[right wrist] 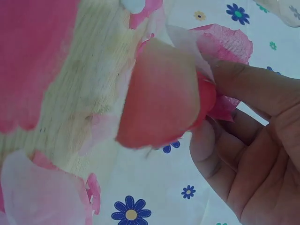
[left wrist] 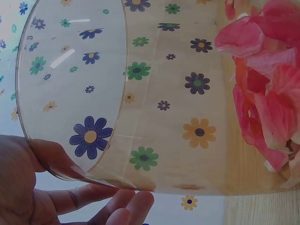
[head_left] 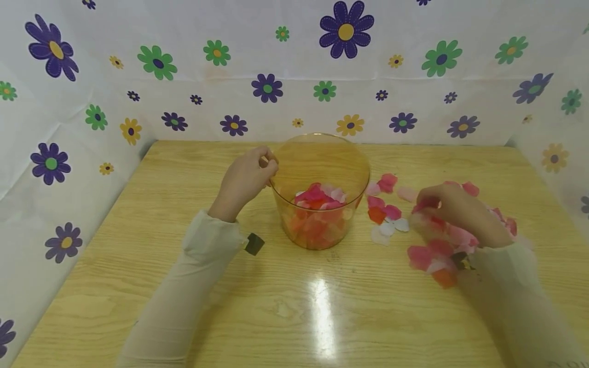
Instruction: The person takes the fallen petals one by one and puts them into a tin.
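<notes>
A see-through amber bucket [head_left: 282, 214] stands upright on the table with pink, red, white and orange artificial petals [head_left: 319, 197] heaped in its bottom. My left hand [head_left: 244, 176] grips its left rim, thumb over the edge and fingers outside against the wall, as the left wrist view shows. At the right, my right hand [head_left: 460, 209] is above the loose petals [head_left: 432, 258]. In the right wrist view its thumb and fingers pinch several petals [right wrist: 161, 96], pink, red and white. The right hand is slightly blurred in the head view.
Between bucket and right hand lie more scattered petals [head_left: 388, 225], and others [head_left: 387, 182] near the bucket's right side. The wooden table [head_left: 276, 301] meets a flower-printed white cloth [head_left: 294, 61] at the back and sides.
</notes>
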The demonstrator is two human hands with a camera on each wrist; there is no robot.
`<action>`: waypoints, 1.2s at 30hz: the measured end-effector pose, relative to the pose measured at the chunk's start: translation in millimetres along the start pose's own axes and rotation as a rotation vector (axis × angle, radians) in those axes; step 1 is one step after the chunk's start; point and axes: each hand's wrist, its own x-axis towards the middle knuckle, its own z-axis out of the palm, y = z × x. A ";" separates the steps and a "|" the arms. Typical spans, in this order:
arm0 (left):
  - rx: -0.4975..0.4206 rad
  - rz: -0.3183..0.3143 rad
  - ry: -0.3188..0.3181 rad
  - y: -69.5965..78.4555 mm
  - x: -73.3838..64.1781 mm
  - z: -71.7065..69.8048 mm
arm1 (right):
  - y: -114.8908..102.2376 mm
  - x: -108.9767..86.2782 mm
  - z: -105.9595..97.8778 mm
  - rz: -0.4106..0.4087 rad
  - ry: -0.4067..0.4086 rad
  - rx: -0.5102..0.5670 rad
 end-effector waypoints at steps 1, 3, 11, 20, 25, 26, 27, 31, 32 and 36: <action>-0.002 -0.002 0.000 0.3 -0.4 -0.3 | -0.2 0.1 0.2 0.006 0.006 0.000; -0.007 -0.008 -0.002 0.6 -0.7 -0.7 | -0.6 0.0 0.3 0.012 0.008 0.003; 0.003 -0.002 -0.019 1.7 0.1 0.3 | 5.5 -1.9 -3.4 0.032 0.047 0.002; 0.016 -0.006 0.000 0.8 -0.6 -0.3 | -13.9 11.2 -36.6 -0.052 0.107 -0.071; 0.004 -0.006 0.001 -0.1 -1.3 -1.2 | -55.7 24.6 -72.8 -0.176 0.180 -0.127; 0.003 -0.005 0.000 -0.3 -1.3 -1.3 | -65.9 26.9 -79.9 -0.208 0.199 -0.145; 0.002 -0.004 0.000 -0.4 -1.3 -1.5 | -76.2 29.5 -86.4 -0.244 0.216 -0.154; 0.004 0.000 -0.002 -1.1 -1.0 -1.3 | -120.2 37.6 -105.1 -0.388 0.248 -0.159; 0.005 0.001 -0.001 -1.3 -0.9 -1.1 | -130.5 39.7 -107.2 -0.426 0.252 -0.157; 0.006 0.007 0.000 -1.2 -0.9 -0.8 | -166.3 46.7 -105.4 -0.488 0.224 -0.121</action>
